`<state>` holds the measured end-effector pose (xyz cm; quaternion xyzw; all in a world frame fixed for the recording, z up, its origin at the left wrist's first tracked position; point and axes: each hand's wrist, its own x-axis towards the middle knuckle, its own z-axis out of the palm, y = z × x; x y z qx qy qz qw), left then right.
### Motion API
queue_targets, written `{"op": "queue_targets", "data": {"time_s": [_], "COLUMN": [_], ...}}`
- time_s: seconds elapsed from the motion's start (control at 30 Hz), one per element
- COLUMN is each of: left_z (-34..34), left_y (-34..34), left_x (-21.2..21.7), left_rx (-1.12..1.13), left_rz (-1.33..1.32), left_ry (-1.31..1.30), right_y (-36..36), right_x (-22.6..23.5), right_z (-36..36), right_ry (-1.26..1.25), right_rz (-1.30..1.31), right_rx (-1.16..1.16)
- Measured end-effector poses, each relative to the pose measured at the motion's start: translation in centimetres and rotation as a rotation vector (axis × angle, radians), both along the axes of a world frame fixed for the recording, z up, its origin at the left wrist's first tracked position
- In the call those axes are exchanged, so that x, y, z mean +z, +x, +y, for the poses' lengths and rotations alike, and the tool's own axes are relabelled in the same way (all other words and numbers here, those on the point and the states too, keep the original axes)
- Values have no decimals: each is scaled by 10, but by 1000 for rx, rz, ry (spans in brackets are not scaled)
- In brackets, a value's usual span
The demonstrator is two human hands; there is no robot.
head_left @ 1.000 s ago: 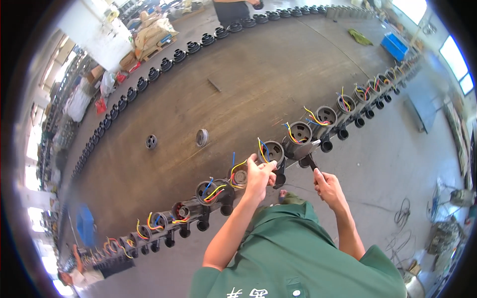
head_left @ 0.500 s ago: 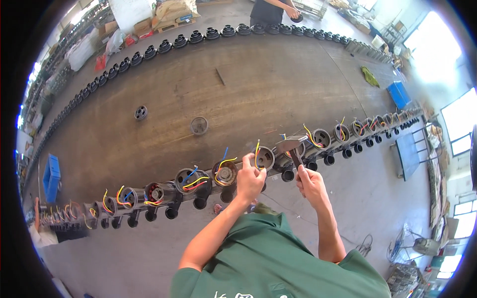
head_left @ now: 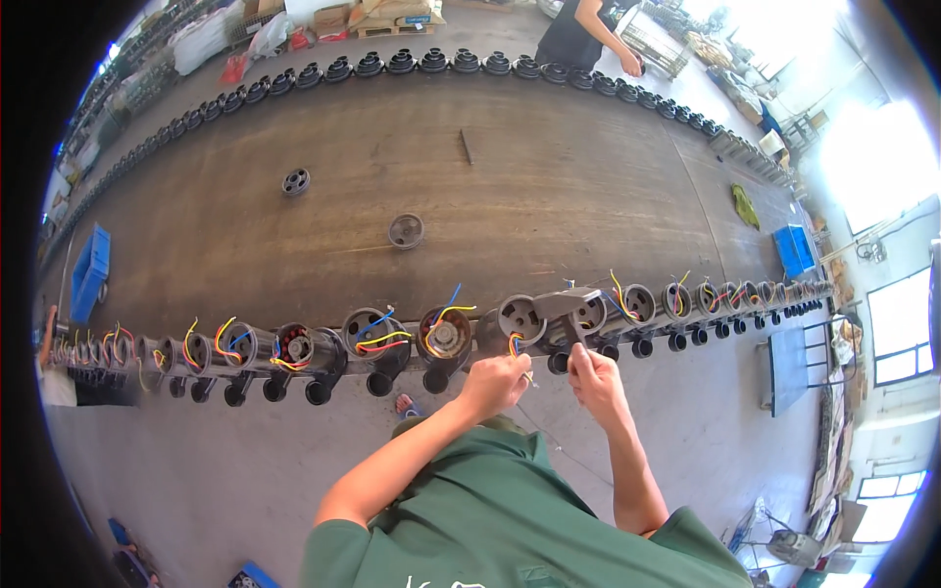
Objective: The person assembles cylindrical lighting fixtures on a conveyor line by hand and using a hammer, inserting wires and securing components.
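My left hand is closed around a bundle of coloured wires, just below a grey round motor housing. The wires run out of that housing and their ends poke past my fingers. My right hand grips a hammer by its handle. The hammer's head is up beside the housing's right rim and partly covers the neighbouring housing. To the left sits a housing with a copper-coloured inside, its yellow, red and blue wires sticking out.
Similar housings with black elbow-shaped parts line the near table edge. Black round parts line the far edge. Two loose round covers and a thin rod lie on the table. A co-worker stands across.
My left hand has dropped from the housing's rim and closed on its wires, drawing them down toward me. The hammer stays in my right hand. The whole view has shifted slightly.
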<state>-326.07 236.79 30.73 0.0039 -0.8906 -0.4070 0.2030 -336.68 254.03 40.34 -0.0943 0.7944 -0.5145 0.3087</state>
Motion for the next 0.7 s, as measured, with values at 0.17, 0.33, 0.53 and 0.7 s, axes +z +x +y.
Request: {"op": "queue_targets", "data": {"time_s": [0.17, 0.33, 0.53, 0.7], "left_z": [6, 5, 7, 0], "left_y": [-3, 0, -3, -4], "left_x": [-12, -22, -36, -36], "left_rx": [-19, 21, 28, 43], "left_rz": [73, 159, 210, 250], "left_ry": [-166, -167, -157, -244], "right_y": [-8, -11, 8, -7], "right_x": [-64, -12, -48, -25], "right_z": [-4, -13, -9, -30], "right_ry": [271, 228, -71, 241], "right_rz": [138, 87, 153, 12], "right_rx": [160, 136, 35, 138]}}
